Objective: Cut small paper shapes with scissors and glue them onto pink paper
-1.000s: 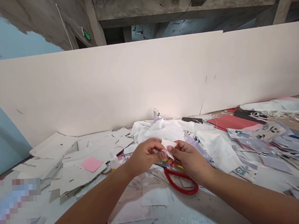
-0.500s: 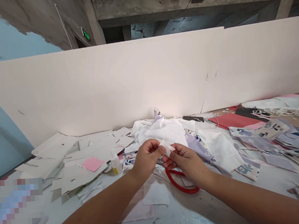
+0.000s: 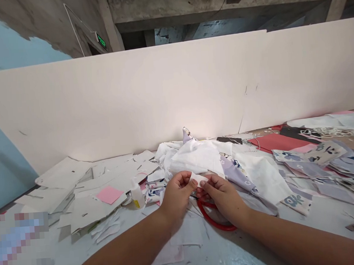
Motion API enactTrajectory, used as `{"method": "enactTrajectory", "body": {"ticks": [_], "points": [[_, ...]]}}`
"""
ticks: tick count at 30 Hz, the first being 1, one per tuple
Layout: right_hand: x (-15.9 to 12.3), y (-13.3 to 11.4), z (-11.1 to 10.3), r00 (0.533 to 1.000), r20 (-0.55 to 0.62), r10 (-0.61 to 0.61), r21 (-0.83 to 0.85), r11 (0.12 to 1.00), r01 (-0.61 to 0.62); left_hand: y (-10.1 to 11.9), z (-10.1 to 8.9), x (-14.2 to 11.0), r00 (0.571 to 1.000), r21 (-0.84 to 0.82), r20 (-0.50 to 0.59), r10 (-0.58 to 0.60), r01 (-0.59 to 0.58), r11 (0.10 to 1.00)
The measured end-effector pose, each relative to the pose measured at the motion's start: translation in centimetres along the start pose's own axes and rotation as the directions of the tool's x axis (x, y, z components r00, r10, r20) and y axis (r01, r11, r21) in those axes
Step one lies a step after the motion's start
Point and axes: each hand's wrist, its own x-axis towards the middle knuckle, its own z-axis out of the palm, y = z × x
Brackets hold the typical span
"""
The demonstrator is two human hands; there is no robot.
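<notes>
A small white piece, of cloth or paper, is pinched between my two hands. My left hand grips its left end between thumb and fingers. On its right end, the thumb and fingers of my right hand are closed. Red-handled scissors lie under my right hand, their blades mostly hidden. Right behind the hands is a heap of white cloth with lilac patterned fabric. A small white bottle with a yellow label stands left of my left hand.
White card sheets are piled at the left, a pink square on top. Patterned fabric pieces, a red sheet and white cord lie to the right. A tall white panel closes off the table's back.
The white piece went from a spread, pointed shape to a narrower, apparently folded strip between my fingers. Both hands have dropped slightly. The view has shifted a little.
</notes>
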Motion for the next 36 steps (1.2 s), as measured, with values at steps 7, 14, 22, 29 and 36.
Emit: {"method": "enactTrajectory", "body": {"ticks": [7, 14, 22, 29, 36], "points": [[0.0, 0.2, -0.2, 0.998, 0.004, 0.055, 0.025, 0.998, -0.055, -0.9, 0.1, 0.1, 0.998, -0.111, 0.028, -0.059, 0.061, 0.992], [0.1, 0.1, -0.1, 0.997, 0.017, 0.069, 0.02, 0.997, -0.07, -1.3, 0.2, 0.1, 0.992, -0.191, 0.068, -0.109, 0.121, 0.974], [0.0, -0.1, -0.1, 0.998, 0.026, 0.063, 0.004, 0.998, -0.064, -1.7, -0.2, 0.2, 0.992, -0.177, 0.067, -0.107, 0.118, 0.977], [0.1, 0.3, -0.2, 0.998, -0.036, 0.059, -0.013, 0.998, -0.059, -1.2, 0.1, 0.0, 0.994, -0.096, -0.039, -0.104, 0.1, 0.99], [0.0, 0.4, -0.3, 0.997, -0.033, 0.07, 0.016, 0.997, -0.069, -1.2, 0.3, -0.4, 0.991, -0.045, -0.099, -0.086, 0.082, 0.996]]}}
